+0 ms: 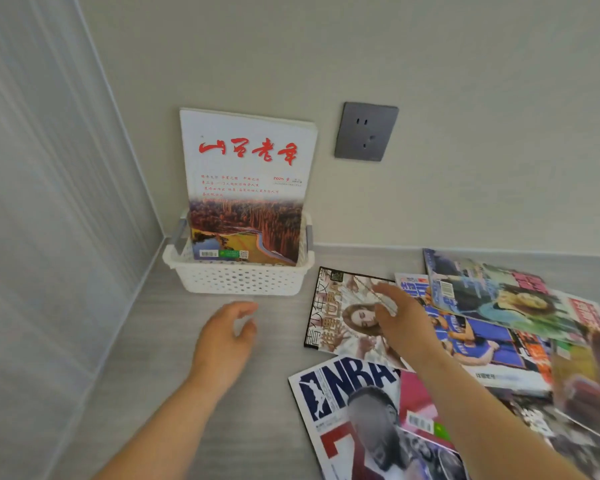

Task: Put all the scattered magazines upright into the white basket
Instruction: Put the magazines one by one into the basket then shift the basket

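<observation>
Head view: right hand [400, 317] spread over a magazine [333, 306], gripping nothing.

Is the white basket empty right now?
No: one magazine with a red title stands upright inside the white basket.

The bare grey surface [153, 341] lay open at lower left, in front of the white basket [238, 280]. At lower right, scattered magazines [492, 344] crowded it; an upright magazine [248, 168] filled the basket's back.
</observation>
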Available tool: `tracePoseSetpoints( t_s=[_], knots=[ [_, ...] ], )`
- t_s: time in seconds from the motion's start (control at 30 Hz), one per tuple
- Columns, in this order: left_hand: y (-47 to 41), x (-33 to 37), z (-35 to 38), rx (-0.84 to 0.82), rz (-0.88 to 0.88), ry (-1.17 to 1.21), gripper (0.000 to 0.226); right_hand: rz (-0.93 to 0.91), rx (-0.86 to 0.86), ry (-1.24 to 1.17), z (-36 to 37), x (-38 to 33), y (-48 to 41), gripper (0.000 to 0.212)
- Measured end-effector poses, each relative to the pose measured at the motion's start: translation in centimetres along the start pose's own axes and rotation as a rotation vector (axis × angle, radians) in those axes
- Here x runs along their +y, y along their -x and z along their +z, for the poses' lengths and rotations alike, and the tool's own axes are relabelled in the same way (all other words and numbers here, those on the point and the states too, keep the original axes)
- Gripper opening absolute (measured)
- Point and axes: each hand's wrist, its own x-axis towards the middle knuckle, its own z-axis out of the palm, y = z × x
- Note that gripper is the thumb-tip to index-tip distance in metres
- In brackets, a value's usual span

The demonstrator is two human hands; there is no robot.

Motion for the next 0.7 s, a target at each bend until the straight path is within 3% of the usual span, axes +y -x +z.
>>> tracePoseSetpoints(
  t_s=[0.13,0.3,0.47,0.53,0.7],
  knots=[
    [7.2,-0.9,4.3,-0.216,-0.211,0.022,0.037,0.012,-0.021,0.19,-0.7,6.9,6.5,0.039],
    [12.6,0.2,7.7,-0.258,-0.308,0.16,0.041,0.001,-0.123,0.594,0.1,14.1,12.6,0.052],
    [12.3,1.6,8.8,-0.135,-0.458,0.414,0.023,-0.031,-0.146,0.669,1.7,17.3,13.6,0.059],
    [11.8,1.8,8.7,-0.089,-0.568,0.52,0.031,-0.051,-0.174,0.676,1.4,17.2,13.6,0.059],
    [11.1,1.4,8.3,-0.139,-0.658,0.607,0.027,-0.048,-0.201,0.657,1.6,17.5,13.5,0.059]
  ],
)
